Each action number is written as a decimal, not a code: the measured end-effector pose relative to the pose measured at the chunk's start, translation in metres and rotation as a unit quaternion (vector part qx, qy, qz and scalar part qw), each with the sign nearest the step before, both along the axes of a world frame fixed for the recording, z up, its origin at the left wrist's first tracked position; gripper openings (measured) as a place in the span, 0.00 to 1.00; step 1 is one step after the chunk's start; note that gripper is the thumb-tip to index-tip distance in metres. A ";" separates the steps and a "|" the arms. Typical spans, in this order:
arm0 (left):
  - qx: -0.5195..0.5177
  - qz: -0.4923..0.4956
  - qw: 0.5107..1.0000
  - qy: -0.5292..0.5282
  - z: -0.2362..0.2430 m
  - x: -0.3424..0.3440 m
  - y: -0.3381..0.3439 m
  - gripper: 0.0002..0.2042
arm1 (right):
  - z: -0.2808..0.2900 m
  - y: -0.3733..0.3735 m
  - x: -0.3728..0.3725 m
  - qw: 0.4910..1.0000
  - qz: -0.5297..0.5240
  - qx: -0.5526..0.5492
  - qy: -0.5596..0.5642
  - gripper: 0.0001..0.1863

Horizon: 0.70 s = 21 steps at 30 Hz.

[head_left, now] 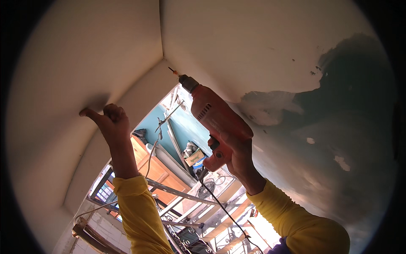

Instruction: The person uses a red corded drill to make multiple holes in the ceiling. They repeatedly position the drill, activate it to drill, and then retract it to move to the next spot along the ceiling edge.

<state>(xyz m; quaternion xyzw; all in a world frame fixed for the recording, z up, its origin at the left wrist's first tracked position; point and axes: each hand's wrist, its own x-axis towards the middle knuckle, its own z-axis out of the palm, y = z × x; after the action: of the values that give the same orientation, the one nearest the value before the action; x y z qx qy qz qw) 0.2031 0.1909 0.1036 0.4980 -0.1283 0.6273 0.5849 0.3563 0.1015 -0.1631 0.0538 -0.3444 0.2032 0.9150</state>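
My right hand [240,152] grips a red power drill [218,112] by its handle, fingers near the trigger. A dark chuck [188,83] points up and left, holding a thin drill bit [171,70] with something small and orange around it. The bit's tip lies close to the pale corner [164,59] where the surfaces meet; whether it touches cannot be told. My left hand [113,122] is raised against the white panel [63,84], thumb stretched out left and the other fingers curled in. What those fingers hold, if anything, is hidden. From the drill handle hangs a black cord [220,203].
On the right is a wall with a dark green patch [355,80]. Below are a metal rail [182,192], an orange-brown wooden panel [165,169], coiled cable [206,189], a cardboard box [194,158] and stairs with ornate black ironwork. A thin wire [151,158] dangles near my left forearm.
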 end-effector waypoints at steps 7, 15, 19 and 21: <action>-0.034 -0.018 0.997 -0.067 0.005 0.007 0.005 0.43 | 0.018 0.026 0.010 0.999 0.027 0.038 0.003 0.22; 0.012 0.040 0.999 -0.029 -0.004 0.002 0.003 0.41 | 0.043 0.047 0.006 0.998 0.046 0.044 0.019 0.19; 0.038 0.028 0.999 -0.011 -0.008 -0.002 0.005 0.40 | 0.052 0.055 0.008 0.997 0.048 0.058 0.018 0.19; 0.041 0.030 0.999 -0.005 -0.008 -0.002 0.006 0.39 | 0.055 0.061 0.007 0.998 0.036 0.048 0.032 0.19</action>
<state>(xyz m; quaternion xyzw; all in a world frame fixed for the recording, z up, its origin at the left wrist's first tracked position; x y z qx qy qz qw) 0.2010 0.1972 0.0953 0.5220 -0.1423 0.6410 0.5444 0.3629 0.1620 -0.1078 0.1166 -0.3218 0.2178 0.9140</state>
